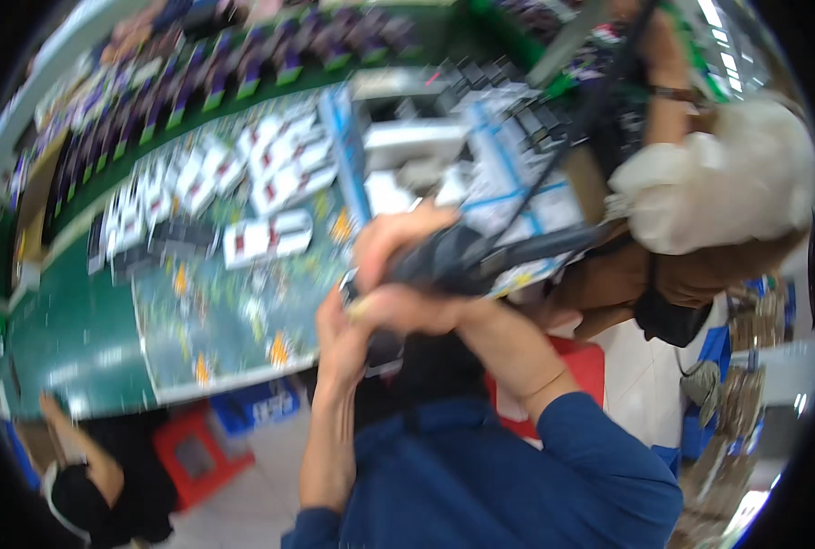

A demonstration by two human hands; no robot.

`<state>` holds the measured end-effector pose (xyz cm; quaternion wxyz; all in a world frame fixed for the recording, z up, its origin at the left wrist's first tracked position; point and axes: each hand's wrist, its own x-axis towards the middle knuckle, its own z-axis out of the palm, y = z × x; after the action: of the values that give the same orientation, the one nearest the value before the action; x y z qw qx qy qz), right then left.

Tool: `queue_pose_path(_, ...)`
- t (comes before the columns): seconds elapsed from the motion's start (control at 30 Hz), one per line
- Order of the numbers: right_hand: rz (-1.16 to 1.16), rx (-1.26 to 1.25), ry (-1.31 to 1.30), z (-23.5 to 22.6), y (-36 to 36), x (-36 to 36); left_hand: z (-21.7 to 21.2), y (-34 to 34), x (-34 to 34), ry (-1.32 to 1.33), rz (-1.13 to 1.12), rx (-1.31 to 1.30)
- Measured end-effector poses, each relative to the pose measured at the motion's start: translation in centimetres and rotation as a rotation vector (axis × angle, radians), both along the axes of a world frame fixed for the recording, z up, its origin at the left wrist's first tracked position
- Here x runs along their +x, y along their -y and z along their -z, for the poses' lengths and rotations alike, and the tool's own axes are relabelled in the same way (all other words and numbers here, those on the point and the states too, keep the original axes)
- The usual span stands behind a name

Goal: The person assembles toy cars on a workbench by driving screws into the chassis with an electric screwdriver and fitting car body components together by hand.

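My right hand (pixel 417 306) is closed around a black corded hand tool (pixel 439 261), blurred by motion, its exact kind unclear. Beside it, my left hand (pixel 336 325) pinches a small dark, shiny piece (pixel 348 286) whose kind I cannot make out. The two hands meet at the tool's left end, over the near edge of the table. From the tool a black cable (pixel 554 165) runs up toward the upper right.
White devices (pixel 270 236) lie in rows on a patterned mat (pixel 234 316) over a green table (pixel 78 352). Behind the hands stands a blue-edged tray (pixel 343 151). Purple-and-green racked parts (pixel 215 78) line the back. A co-worker in a white cap (pixel 718 183) is close at right.
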<state>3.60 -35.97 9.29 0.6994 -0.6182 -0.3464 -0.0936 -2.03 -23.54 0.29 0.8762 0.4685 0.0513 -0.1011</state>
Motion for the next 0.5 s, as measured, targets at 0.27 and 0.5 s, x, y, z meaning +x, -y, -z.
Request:
queue_pose_path(0.27, 0.068, 0.016, 0.026, 0.2, -0.4, -0.5, 1.0, -0.7, 0.0, 0.014, 0.086, 0.04)
queue_pose_path(0.5, 0.061, 0.077, 0.044, -2.1, 0.8, -2.3, 0.8, -0.9, -1.3, -0.031, 0.01, -0.105)
